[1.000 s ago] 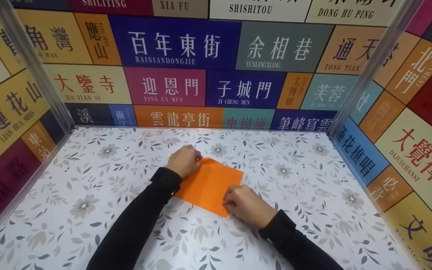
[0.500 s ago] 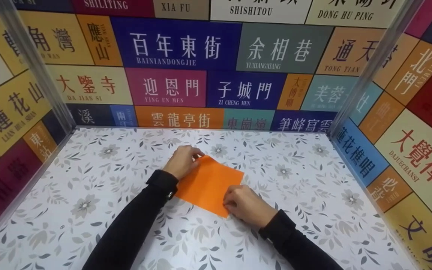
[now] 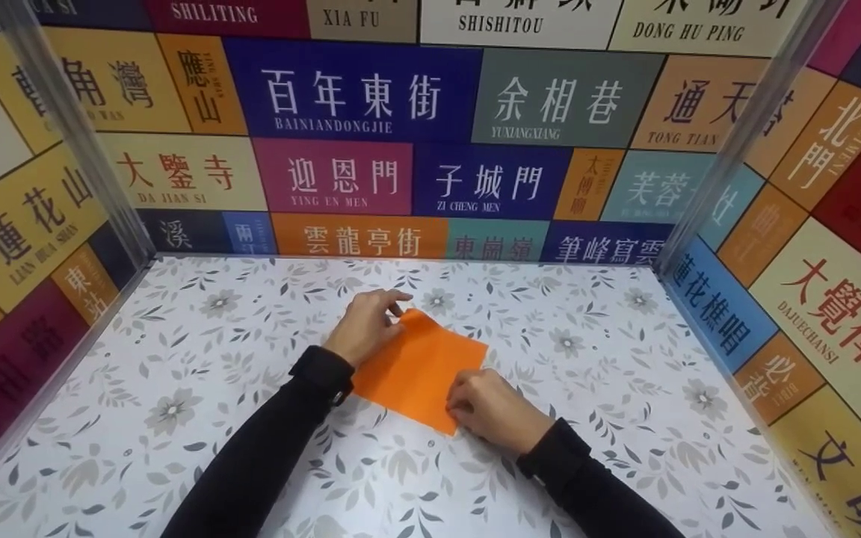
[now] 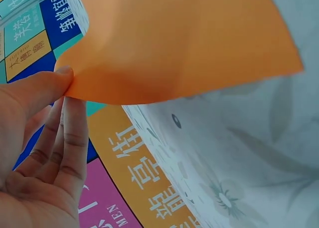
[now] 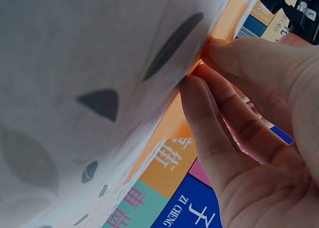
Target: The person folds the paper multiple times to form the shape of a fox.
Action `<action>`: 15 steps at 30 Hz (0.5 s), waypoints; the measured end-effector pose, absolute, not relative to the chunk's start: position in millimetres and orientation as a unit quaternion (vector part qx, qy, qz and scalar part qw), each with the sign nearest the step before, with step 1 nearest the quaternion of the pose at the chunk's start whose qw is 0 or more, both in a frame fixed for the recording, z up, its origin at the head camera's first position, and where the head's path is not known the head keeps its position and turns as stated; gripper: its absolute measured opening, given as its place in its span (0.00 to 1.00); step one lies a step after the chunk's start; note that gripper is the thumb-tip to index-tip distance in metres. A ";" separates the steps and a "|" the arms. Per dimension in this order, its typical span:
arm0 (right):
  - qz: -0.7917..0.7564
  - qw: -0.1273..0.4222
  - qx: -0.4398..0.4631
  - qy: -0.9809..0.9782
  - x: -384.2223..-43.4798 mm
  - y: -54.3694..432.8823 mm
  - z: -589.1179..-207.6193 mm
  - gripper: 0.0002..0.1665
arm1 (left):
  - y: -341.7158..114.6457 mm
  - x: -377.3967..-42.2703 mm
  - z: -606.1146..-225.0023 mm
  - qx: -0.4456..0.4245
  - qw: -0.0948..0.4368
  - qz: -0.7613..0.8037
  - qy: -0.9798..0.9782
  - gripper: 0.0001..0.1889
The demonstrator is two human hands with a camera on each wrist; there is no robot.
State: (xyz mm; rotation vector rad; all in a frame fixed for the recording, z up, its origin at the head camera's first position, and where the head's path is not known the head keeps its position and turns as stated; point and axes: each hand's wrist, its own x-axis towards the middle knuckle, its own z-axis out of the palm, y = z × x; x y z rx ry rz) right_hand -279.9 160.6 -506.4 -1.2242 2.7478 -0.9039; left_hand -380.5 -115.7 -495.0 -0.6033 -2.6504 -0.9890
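Note:
An orange sheet of paper (image 3: 419,373) lies at a slant on the flower-patterned table, between both hands. At its far left corner my left hand (image 3: 365,326) pinches the edge. In the left wrist view the thumb lies on top of the paper (image 4: 174,38) and fingers are beneath it; the sheet bows up from the table there. My right hand (image 3: 498,407) pinches the near right edge between thumb and fingers, close to the tabletop. The right wrist view shows the paper (image 5: 172,120) nearly edge-on, partly hidden by the fingers.
The white patterned tabletop (image 3: 176,463) extends around the paper. Panels of coloured place-name signs (image 3: 348,90) enclose the back and both sides, with clear corner strips (image 3: 744,134) between them. A dark device (image 5: 299,13) shows at the right wrist view's upper corner.
My left hand has shifted slightly toward me, its index finger stretching out more past the paper's far corner. The right hand has stayed in place on its edge.

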 end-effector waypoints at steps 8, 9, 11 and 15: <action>-0.300 -0.003 -0.390 0.871 -281.4 160.2 -507.4 0.11 | -114.2 -372.6 -490.4 -0.226 0.142 -0.330 -0.906 0.25; -0.300 -0.006 -0.392 0.870 -281.6 160.1 -507.4 0.11 | -114.3 -371.7 -490.1 -0.229 0.145 -0.329 -0.905 0.25; -0.300 -0.010 -0.395 0.868 -282.2 160.1 -507.6 0.12 | -114.2 -370.5 -489.5 -0.235 0.150 -0.327 -0.903 0.25; -0.301 -0.009 -0.395 0.868 -282.1 160.1 -507.9 0.12 | -113.4 -368.0 -488.2 -0.240 0.159 -0.322 -0.902 0.26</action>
